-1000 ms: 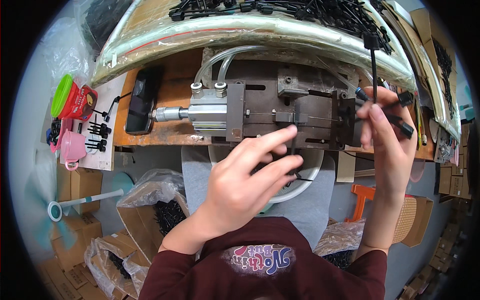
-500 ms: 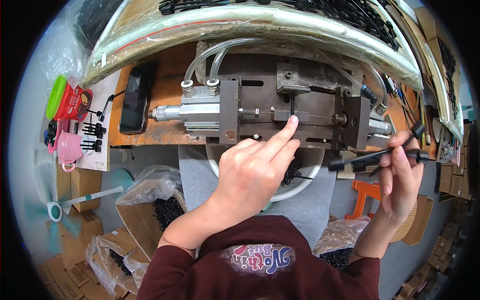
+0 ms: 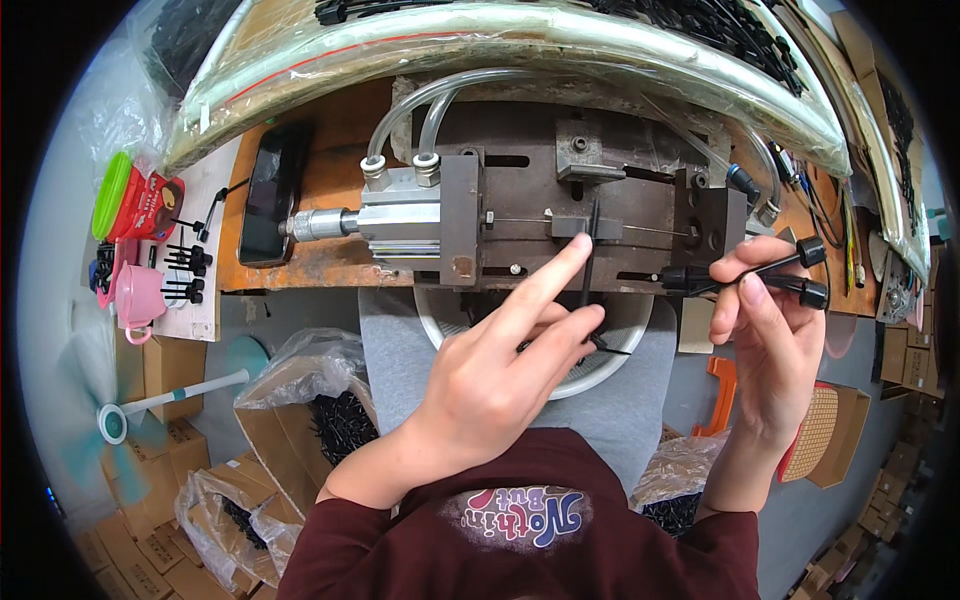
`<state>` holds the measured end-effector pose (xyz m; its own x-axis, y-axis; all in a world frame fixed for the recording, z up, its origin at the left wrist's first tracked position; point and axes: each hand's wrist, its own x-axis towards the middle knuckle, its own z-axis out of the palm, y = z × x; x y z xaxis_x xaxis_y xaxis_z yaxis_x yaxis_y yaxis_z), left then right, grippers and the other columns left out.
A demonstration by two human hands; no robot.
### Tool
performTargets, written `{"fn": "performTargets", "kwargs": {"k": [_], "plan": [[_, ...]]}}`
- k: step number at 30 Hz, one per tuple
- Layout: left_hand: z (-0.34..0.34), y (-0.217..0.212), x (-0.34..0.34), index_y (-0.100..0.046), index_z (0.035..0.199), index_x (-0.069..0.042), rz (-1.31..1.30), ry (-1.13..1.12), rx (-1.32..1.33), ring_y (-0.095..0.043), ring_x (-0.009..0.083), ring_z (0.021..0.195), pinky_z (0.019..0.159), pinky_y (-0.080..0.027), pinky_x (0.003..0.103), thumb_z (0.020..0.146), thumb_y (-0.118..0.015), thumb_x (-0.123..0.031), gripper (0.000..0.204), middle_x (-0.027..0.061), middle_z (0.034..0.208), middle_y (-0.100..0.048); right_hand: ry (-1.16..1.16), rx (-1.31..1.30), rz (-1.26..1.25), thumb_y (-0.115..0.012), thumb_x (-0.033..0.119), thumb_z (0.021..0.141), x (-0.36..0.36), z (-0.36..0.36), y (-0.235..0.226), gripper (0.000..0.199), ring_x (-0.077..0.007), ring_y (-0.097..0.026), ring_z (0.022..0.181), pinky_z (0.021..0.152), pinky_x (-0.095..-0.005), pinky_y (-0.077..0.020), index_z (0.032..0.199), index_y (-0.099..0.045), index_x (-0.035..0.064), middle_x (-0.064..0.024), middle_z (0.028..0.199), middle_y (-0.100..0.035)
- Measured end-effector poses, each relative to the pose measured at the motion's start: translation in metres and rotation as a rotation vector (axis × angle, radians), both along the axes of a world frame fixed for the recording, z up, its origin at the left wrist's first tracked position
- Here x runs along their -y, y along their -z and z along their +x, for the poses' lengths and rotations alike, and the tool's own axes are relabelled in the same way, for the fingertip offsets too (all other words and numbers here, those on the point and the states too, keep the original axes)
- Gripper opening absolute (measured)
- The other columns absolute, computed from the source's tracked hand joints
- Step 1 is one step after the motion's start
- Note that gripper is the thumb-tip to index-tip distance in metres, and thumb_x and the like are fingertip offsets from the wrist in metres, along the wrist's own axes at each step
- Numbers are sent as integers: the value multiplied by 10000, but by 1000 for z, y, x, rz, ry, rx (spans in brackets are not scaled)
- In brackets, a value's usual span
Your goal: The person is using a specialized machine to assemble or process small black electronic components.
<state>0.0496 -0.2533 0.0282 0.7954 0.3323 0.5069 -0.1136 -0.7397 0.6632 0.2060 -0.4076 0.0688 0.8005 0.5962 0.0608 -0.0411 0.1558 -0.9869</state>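
Note:
My left hand reaches over the metal fixture with its index finger stretched out and the other fingers loosely bent. The index fingertip touches a thin black rod, which lies tilted across a small grey block; its lower end comes near my middle finger. A thin metal pin runs from each side toward that block. Behind it stands a bolted metal clamp. My right hand, raised right of the fixture, is closed around several black rods with round caps, held between thumb and fingers.
An air cylinder with clear hoses adjoins a dark upright plate. A phone and a pink cup are at the left. Below the fixture, a white basin holds black parts. Boxes and a fan stand lower left.
The black rod has come away from the clamp and now tilts toward me under my left index finger. The pins have drawn back slightly. My right hand has moved left with its rods.

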Motion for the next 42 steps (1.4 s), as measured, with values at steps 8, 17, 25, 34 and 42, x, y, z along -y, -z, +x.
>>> {"fn": "performTargets", "kwargs": {"k": [8,17,25,34,42], "plan": [[18,8,-4,-720,973,-39,383,-102,-93,-655,164,658,587,-488,271,721,-791,-123,275,111,1217,-683,-38,14,3,-541,80,989,10,-5,-2,147,-218,-666,547,452,-269,-513,1066,-507,-40,-275,970,-698],[11,-10,6,-703,1107,-14,-308,163,84,-711,205,861,734,-582,310,675,-858,-36,459,157,1147,-697,-135,-235,98,-509,101,1007,0,-10,0,121,-187,-615,469,378,-244,-470,1018,-487,-17,-258,879,-683],[-7,-22,1,-740,1005,-14,-224,310,105,-712,228,854,701,-584,307,672,-843,10,350,138,1007,-724,-112,-200,145,-521,134,1015,-12,1,4,160,-108,-546,461,402,-210,-438,1040,-549,-21,-226,929,-695],[11,9,-5,-691,927,-11,278,-27,-65,-668,196,719,618,-529,276,684,-798,-69,272,138,1209,-675,191,441,18,-543,-15,971,-9,-5,12,269,-206,-695,817,737,-306,-589,1228,-537,-95,-246,1083,-663],[19,5,-8,-701,957,-53,359,-78,-136,-668,163,671,584,-513,262,695,-809,-105,288,111,1206,-686,242,1302,-220,-728,-133,771,4,-7,14,262,-272,-706,820,687,-321,-592,1021,-668,-85,-227,1007,-698]]}}
